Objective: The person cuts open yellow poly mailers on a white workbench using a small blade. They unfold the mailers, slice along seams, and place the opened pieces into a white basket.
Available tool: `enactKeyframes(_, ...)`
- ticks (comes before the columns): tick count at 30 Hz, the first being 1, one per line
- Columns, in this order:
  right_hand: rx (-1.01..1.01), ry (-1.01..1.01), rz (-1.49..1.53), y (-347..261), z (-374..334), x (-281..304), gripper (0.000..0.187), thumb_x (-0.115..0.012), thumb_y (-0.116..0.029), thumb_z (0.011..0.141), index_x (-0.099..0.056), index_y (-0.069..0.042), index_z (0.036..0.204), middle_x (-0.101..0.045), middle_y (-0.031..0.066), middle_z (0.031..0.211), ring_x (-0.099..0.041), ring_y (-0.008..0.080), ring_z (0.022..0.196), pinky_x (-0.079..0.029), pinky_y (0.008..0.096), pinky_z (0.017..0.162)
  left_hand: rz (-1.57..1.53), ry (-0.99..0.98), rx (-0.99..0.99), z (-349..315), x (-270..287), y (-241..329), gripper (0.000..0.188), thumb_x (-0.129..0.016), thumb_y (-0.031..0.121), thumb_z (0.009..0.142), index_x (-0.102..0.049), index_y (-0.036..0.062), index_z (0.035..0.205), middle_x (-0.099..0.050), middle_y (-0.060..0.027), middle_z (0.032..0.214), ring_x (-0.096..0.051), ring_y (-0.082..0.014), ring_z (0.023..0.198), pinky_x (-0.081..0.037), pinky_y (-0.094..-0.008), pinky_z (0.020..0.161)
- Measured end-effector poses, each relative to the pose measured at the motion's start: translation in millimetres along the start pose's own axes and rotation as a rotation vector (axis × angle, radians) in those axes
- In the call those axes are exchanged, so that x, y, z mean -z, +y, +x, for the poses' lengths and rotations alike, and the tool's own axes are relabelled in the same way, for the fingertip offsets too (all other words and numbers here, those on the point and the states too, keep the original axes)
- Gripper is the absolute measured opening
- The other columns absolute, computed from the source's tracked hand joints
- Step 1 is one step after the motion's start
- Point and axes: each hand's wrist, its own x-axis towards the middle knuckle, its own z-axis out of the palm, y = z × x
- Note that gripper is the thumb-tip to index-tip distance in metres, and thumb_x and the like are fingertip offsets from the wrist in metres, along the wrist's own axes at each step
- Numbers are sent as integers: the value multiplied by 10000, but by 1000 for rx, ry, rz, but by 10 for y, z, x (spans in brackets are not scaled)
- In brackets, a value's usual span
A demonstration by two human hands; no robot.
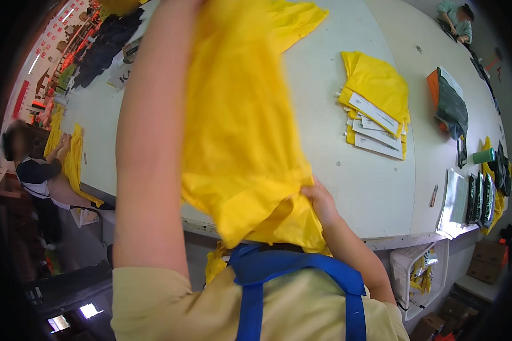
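Note:
A yellow garment point(239, 125) of thin cloth hangs stretched in front of me, blurred in its upper part. Its lower end bunches over the table's near edge. My right hand point(320, 200) is closed on the garment's lower right side, fingers partly hidden by the cloth. Upward on the left stretches my left forearm point(153, 113), running along the garment; that hand lies beyond the top edge of the picture. More yellow cloth point(301, 23) is spread on the table point(352, 193) behind the garment.
Right of centre lies a stack of folded yellow garments point(378, 82) with white paper cards. Farther right are a dark green and orange bag point(450, 102), a green cylinder point(483, 156) and a small knife-like tool point(433, 195). A white basket point(401, 267) stands below. Two people work at the edges.

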Motion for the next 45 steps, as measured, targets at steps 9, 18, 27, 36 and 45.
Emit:
enactKeyframes(9,-77,503,122,-85,182,793,457,-429,-314,954,-459,-2,1286,-560,143,1234,-556,275,1121,-449,378,967,882,-753,-487,-494,-1583,-1172,435,-621,188,818,-558,179,1248,-554,-125,1244,-518,-287,1159,-413,-377,970)
enactKeyframes(18,-381,465,-1203,115,-691,1066,457,-573,-193,910,-428,6,1296,-586,135,1197,-589,261,1072,-467,355,906,1194,-786,721,-3527,-554,-1967,546,-482,428,917,-347,290,1429,-158,-187,1520,-127,-449,1384,-146,-619,1079)
enactKeyframes(27,17,119,441,-131,-67,549,496,-344,-430,991,-457,-75,1318,-545,114,1286,-532,299,1156,-421,427,994,697,140,589,-2962,578,-2804,379,-524,165,895,-500,106,1268,-544,-91,1196,-505,-284,1109,-399,-421,948)
enactKeyframes(36,61,228,377,430,-214,210,431,-384,-358,983,-467,-84,1305,-563,107,1246,-562,274,1099,-458,408,945,-363,301,834,-4197,-912,-1216,352,-523,216,907,-524,15,1196,-566,-111,1189,-514,-201,1120,-426,-352,940)
enactKeyframes(45,508,829,-896,430,-617,455,622,-585,-169,887,-250,-46,1397,-452,158,1307,-477,242,1177,-420,359,959,30,29,527,-3802,-674,-1356,399,-541,242,908,-492,36,1246,-538,-112,1237,-492,-214,1158,-392,-357,979)
